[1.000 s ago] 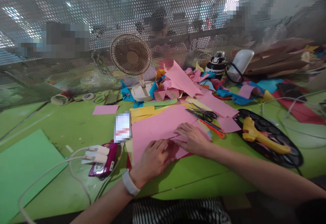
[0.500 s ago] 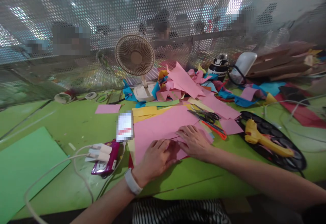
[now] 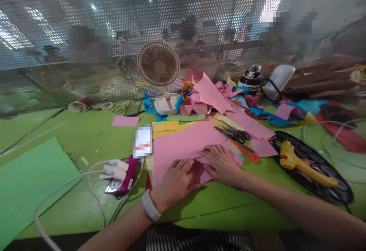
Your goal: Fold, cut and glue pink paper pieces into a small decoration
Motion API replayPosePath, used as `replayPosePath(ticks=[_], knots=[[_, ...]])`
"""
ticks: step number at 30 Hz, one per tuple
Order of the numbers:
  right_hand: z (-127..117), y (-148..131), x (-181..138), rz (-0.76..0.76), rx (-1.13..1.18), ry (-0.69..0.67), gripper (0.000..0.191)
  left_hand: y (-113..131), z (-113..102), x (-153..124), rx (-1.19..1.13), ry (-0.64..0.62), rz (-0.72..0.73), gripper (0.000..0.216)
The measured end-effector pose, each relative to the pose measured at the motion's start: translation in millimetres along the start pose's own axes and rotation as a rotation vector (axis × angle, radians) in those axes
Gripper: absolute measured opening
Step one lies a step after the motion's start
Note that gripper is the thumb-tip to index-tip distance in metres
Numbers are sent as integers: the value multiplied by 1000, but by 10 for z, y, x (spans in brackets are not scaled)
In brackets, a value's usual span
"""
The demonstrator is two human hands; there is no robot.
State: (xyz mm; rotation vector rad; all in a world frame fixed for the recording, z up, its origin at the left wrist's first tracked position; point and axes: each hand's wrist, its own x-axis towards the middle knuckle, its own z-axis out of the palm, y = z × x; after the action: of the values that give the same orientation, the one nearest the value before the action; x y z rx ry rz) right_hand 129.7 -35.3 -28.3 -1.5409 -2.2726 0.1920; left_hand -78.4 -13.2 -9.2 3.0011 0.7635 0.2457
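A large sheet of pink paper [image 3: 183, 142] lies on the green table in front of me. At its near edge my left hand [image 3: 177, 180] has curled fingers closed on a smaller piece of pink paper [image 3: 200, 173], partly hidden under the hands. My right hand [image 3: 224, 167] rests flat with fingers stretched out over the same pink paper, close to my left fingertips. Just beyond the right hand are black scissors [image 3: 237, 133] and an orange-and-black utility knife [image 3: 247, 151]. A lit phone [image 3: 143, 141] lies at the sheet's left edge.
A purple power strip [image 3: 122, 180] with white plugs and cables sits left, near a green sheet [image 3: 31, 182]. A yellow glue gun [image 3: 305, 165] rests on a black tray [image 3: 340, 178] at right. Behind are a fan [image 3: 158, 64], paper scraps [image 3: 211, 93] and a bottle [image 3: 251, 77].
The view has shifted slightly, so everything sits a little further right. Both hands stay on the pink paper in nearly the same pose.
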Motion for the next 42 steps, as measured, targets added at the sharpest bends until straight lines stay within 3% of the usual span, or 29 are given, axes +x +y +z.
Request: replayPosePath(ticks=[6,23,34,42], knots=[[-8,5,16,12,5,-13,40,-2,-58,-11,33,-43,20,47],[26,45,16,22,22,-5,41,-10,-126,-159,18,4,37,25],[-27,5,78,156,81,-73,47,-14,-140,-201,25,-17,34,39],[-46,15,145,216,146,-139,47,0,-172,-185,29,-11,46,35]])
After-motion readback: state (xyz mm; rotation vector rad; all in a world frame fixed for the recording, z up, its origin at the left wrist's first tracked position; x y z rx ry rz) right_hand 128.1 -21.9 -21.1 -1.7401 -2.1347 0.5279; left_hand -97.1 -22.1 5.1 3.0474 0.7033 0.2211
